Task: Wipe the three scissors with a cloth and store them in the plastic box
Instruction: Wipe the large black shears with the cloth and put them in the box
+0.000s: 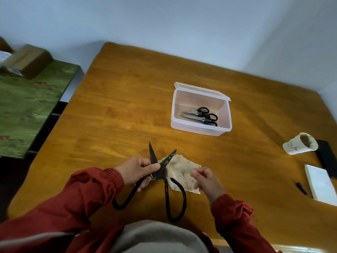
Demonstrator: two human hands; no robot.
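Large black scissors (165,181) with long looped handles lie spread open at the near edge of the wooden table (127,99), blades pointing away from me. My left hand (135,169) grips them near the pivot, thumb on the left blade. A dirty beige cloth (182,170) lies flat under and to the right of the blades. My right hand (206,180) hovers over the cloth's right side with fingers loosely curled, holding nothing. Farther back stands a clear plastic box (200,129), its lid open, with two small black-handled scissors (202,115) inside.
At the right edge of the table are a stained paper cup (299,146) on its side, a dark phone (327,157), a white notebook (321,183) and a small dark pen cap (301,188). A green-covered side table (27,106) with cardboard boxes stands to the left.
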